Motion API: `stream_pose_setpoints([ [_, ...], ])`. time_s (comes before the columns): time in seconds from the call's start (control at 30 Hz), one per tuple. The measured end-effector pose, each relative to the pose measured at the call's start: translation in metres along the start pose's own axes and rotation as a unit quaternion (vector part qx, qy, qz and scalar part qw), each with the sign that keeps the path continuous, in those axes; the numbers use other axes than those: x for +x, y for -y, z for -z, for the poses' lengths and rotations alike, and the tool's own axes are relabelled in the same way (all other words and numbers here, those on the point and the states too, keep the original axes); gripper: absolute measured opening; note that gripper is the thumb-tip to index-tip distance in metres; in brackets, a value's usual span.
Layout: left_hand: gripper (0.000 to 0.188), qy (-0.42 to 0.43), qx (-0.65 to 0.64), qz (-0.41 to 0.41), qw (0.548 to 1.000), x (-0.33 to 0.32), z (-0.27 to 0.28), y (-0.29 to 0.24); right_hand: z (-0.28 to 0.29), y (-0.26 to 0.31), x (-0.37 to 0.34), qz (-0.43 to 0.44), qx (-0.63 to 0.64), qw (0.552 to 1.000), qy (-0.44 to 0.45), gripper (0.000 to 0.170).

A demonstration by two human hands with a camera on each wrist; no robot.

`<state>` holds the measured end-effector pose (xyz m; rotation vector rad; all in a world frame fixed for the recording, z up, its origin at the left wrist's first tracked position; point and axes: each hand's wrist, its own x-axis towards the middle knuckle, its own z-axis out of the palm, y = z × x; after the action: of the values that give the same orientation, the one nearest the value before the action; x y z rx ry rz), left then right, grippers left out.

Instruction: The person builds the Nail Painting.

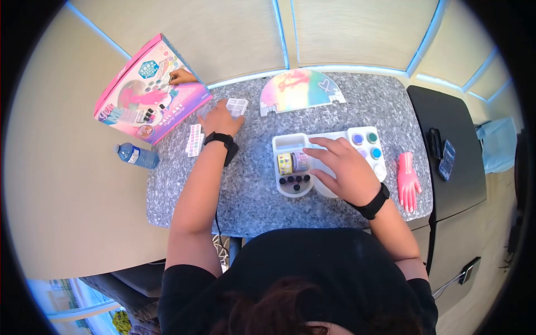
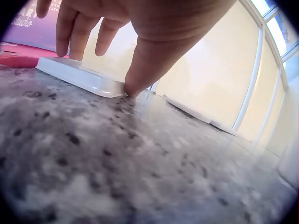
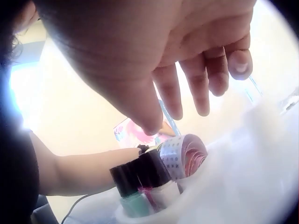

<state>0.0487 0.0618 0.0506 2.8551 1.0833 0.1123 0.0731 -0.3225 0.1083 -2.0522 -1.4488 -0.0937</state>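
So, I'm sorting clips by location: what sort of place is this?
An indoor room, perhaps a home or office: a speckled grey table, pale panels and a black-topped unit.

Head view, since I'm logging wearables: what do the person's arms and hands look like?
Both black sleeves are short, leaving the forearms bare. The left hand and right hand wear no gloves; each wrist has a black band.

Small white compartmented case [image 1: 238, 105] flat on speckled tabletop [image 1: 245, 184], patterned rolls [image 1: 285, 163] in white tray [image 1: 291, 142]
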Motion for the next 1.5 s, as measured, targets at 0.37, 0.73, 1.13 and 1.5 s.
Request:
stream_pose_setpoints([
  [0.37, 0.091, -0.131, -0.45, -0.195, 0.862, -0.064, 0.021, -0.052, 0.013, -0.016, 0.049, -0.059, 0.049, 0.993, -0.093, 0.042],
  [0.73, 0.085, -0.121, -0.446, -0.192, 0.866, -0.104, 0.034, -0.032, -0.014, -0.021, 0.074, -0.14, 0.173, 0.971, -0.091, 0.024],
  [1.13, 0.083, -0.02, -0.045, 0.089, 0.995, -0.039, 0.023, 0.119, -0.03, -0.036, 0.069, -0.125, 0.017, 0.992, -0.025, 0.034],
  [1.5, 0.083, -0.018, -0.149, 0.086, 0.985, -0.041, 0.005, 0.14, -0.009, -0.002, 0.068, 0.029, -0.021, 0.988, -0.15, 0.035],
])
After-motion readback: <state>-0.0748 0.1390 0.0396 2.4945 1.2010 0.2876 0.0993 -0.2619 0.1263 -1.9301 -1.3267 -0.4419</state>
